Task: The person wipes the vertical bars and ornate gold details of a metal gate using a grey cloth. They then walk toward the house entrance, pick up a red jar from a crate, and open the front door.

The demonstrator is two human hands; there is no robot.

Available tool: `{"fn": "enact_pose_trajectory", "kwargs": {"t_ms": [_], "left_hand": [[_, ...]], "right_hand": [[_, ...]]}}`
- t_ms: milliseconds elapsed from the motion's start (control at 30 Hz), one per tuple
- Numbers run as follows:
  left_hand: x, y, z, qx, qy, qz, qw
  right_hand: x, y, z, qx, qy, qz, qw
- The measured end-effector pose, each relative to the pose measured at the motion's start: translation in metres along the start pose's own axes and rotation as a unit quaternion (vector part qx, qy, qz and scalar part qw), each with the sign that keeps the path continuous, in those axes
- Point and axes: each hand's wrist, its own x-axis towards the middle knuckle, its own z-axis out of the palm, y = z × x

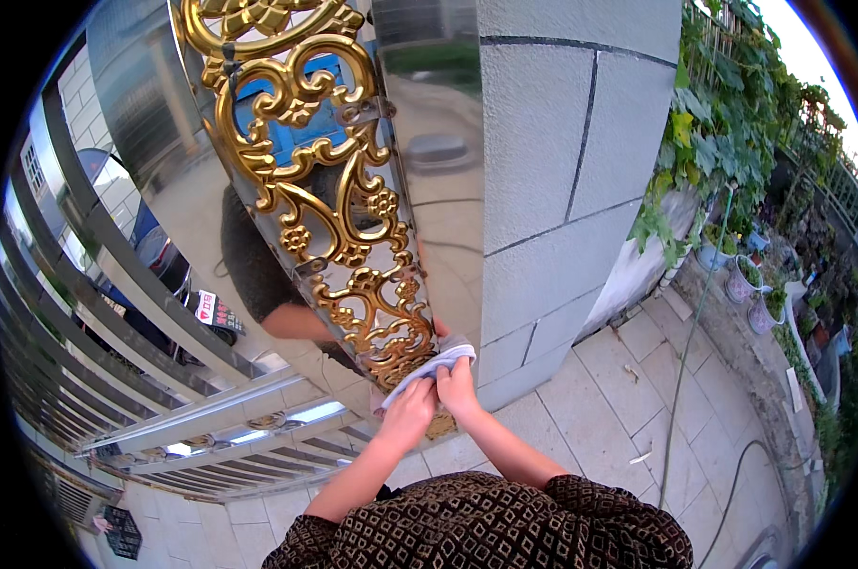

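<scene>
A pale cloth [443,359] is bunched against the lower part of a gold scrollwork panel [361,227] set in a polished metal gatepost. My left hand [409,412] grips the cloth's lower left part, its fingers curled over the fabric. Close beside it, my right hand [459,387] grips the cloth's right part. Both hands hide some of the cloth, and the cloth covers a piece of the panel's gold ornament. The polished metal strip [440,178] right of the panel mirrors the surroundings.
Metal gate bars [102,213] stand at the left, with a vehicle partly seen behind them. A grey block-patterned pillar [543,163] adjoins the post on the right. A green hose [678,387] runs over the paving tiles [607,398]. Several potted plants [745,274] line the right edge.
</scene>
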Motion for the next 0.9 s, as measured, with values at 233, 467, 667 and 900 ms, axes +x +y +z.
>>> {"fn": "enact_pose_trajectory", "kwargs": {"t_ms": [233, 467, 667, 900], "left_hand": [[0.003, 0.051, -0.062, -0.001, 0.140, 0.113, 0.984], [-0.003, 0.070, -0.059, -0.003, 0.119, 0.194, 0.974], [-0.003, 0.068, -0.076, -0.063, 0.079, 0.173, 0.980], [0.000, 0.058, -0.074, -0.210, 0.213, -0.153, 0.942]], "right_hand": [[-0.013, -0.167, -0.067, 0.333, -0.102, 0.131, 0.928], [-0.011, -0.159, -0.096, 0.576, -0.191, 0.101, 0.788], [-0.012, -0.162, -0.094, 0.579, -0.194, 0.074, 0.788], [-0.013, -0.163, -0.088, 0.533, -0.166, 0.042, 0.828]]}}
